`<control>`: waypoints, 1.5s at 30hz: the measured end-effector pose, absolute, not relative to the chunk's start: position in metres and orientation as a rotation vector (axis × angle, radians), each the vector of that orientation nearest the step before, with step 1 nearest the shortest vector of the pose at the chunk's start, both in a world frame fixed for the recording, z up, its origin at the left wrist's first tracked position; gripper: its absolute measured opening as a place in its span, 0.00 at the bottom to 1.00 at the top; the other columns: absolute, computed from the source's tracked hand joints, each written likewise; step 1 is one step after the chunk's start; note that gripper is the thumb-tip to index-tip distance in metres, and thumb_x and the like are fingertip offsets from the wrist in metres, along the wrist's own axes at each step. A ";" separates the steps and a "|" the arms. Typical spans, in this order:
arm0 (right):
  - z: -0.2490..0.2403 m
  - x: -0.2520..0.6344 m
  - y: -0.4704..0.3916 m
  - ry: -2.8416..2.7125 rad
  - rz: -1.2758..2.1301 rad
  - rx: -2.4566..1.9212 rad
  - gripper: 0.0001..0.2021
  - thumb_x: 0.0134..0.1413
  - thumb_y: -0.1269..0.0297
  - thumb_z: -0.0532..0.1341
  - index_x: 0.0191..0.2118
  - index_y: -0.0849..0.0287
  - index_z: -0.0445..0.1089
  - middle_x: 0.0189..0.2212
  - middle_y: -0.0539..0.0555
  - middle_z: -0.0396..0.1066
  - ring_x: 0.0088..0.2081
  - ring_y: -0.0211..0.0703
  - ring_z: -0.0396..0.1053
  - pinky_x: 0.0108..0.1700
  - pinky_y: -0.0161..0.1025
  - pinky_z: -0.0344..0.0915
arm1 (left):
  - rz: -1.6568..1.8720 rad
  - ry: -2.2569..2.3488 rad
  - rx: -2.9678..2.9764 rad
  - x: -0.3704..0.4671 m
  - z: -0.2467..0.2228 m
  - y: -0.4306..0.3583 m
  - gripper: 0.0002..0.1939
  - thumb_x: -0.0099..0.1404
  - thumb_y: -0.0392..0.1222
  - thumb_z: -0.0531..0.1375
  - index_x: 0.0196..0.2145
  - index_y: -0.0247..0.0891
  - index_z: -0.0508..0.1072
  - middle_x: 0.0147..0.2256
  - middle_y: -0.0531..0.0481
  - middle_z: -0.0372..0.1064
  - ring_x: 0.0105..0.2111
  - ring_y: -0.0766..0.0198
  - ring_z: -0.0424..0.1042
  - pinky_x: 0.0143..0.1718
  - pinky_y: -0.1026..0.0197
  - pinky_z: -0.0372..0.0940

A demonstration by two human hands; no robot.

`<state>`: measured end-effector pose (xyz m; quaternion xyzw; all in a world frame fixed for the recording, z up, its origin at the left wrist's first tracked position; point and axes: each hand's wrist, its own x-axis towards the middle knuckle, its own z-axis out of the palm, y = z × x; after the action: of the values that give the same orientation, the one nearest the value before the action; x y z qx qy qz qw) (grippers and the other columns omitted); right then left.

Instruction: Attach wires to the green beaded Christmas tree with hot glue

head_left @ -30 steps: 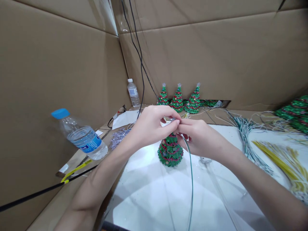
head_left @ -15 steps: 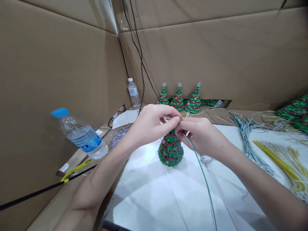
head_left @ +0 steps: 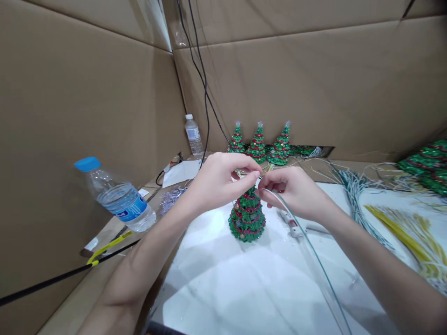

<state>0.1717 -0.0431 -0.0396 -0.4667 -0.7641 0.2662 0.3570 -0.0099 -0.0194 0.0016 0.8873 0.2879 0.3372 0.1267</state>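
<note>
A small green Christmas tree (head_left: 247, 218) wound with red garland stands upright on the white board (head_left: 216, 279). Its tip is hidden behind my fingers. My left hand (head_left: 230, 179) is pinched closed at the top of the tree; what lies between thumb and forefinger is too small to make out. Beside it on the right, my right hand (head_left: 288, 188) pinches a thin green and white wire (head_left: 316, 251), which trails down toward the front edge of the view.
Three more small trees (head_left: 257, 145) stand at the back wall. Bundles of green-white wires (head_left: 358, 200) and yellow wires (head_left: 401, 228) lie right. A white-handled tool (head_left: 295, 228) lies near my right hand. Water bottles (head_left: 122, 197) stand left; a larger green tree (head_left: 428, 165) is far right.
My right hand has moved slightly right, away from my left fingertips, and the wire's trailing part has swung right. The white-handled tool shows more. My left hand stays at the treetop.
</note>
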 end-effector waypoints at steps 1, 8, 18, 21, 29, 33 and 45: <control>-0.040 0.172 -0.043 -1.976 0.681 -1.189 0.05 0.45 0.67 0.58 0.23 0.60 0.69 0.18 0.48 0.65 0.22 0.36 0.63 0.24 0.32 0.57 | 0.976 0.835 2.584 -0.010 0.002 -0.019 0.09 0.62 0.33 0.57 0.33 0.35 0.78 0.31 0.54 0.76 0.31 0.70 0.73 0.29 0.71 0.63; -0.040 0.170 -0.044 -2.038 0.575 -1.139 0.06 0.46 0.69 0.56 0.22 0.61 0.67 0.16 0.46 0.61 0.20 0.33 0.59 0.22 0.31 0.53 | 0.953 0.833 2.600 -0.010 0.002 -0.019 0.09 0.61 0.34 0.57 0.33 0.35 0.78 0.31 0.53 0.76 0.32 0.69 0.72 0.30 0.69 0.64; -0.041 0.169 -0.047 -2.051 0.371 -1.150 0.07 0.47 0.70 0.57 0.23 0.62 0.69 0.16 0.46 0.60 0.20 0.32 0.55 0.23 0.31 0.51 | 0.960 0.806 2.588 -0.009 0.003 -0.020 0.08 0.61 0.33 0.57 0.33 0.33 0.78 0.31 0.51 0.76 0.32 0.68 0.72 0.31 0.69 0.65; -0.041 0.169 -0.046 -2.050 0.382 -1.138 0.07 0.46 0.69 0.56 0.21 0.62 0.67 0.15 0.46 0.58 0.20 0.31 0.53 0.22 0.30 0.50 | 0.965 0.806 2.587 -0.009 0.003 -0.020 0.08 0.61 0.33 0.57 0.33 0.34 0.78 0.31 0.52 0.76 0.32 0.68 0.72 0.31 0.69 0.65; -0.042 0.165 -0.045 -2.050 0.458 -1.118 0.05 0.44 0.71 0.57 0.21 0.61 0.66 0.15 0.46 0.59 0.19 0.31 0.56 0.22 0.29 0.51 | 0.958 0.811 2.601 -0.009 0.002 -0.018 0.08 0.60 0.32 0.57 0.33 0.34 0.78 0.31 0.52 0.75 0.31 0.68 0.72 0.30 0.68 0.65; -0.042 0.167 -0.044 -2.070 0.270 -1.067 0.07 0.46 0.72 0.56 0.20 0.61 0.65 0.15 0.45 0.57 0.20 0.30 0.54 0.23 0.29 0.50 | 0.960 0.803 2.607 -0.008 0.002 -0.017 0.08 0.60 0.32 0.57 0.33 0.35 0.78 0.31 0.52 0.76 0.31 0.69 0.72 0.29 0.69 0.65; -0.038 0.169 -0.043 -2.135 0.243 -1.060 0.08 0.48 0.74 0.57 0.23 0.61 0.69 0.16 0.46 0.63 0.20 0.31 0.56 0.25 0.30 0.51 | 0.965 0.815 2.624 -0.010 0.004 -0.018 0.08 0.60 0.34 0.57 0.33 0.37 0.77 0.31 0.54 0.76 0.30 0.68 0.73 0.29 0.69 0.65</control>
<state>0.1693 -0.0428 -0.0377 -0.4120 -0.8298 0.0946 0.3644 -0.0096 -0.0175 0.0040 0.8951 0.2780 0.3293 0.1142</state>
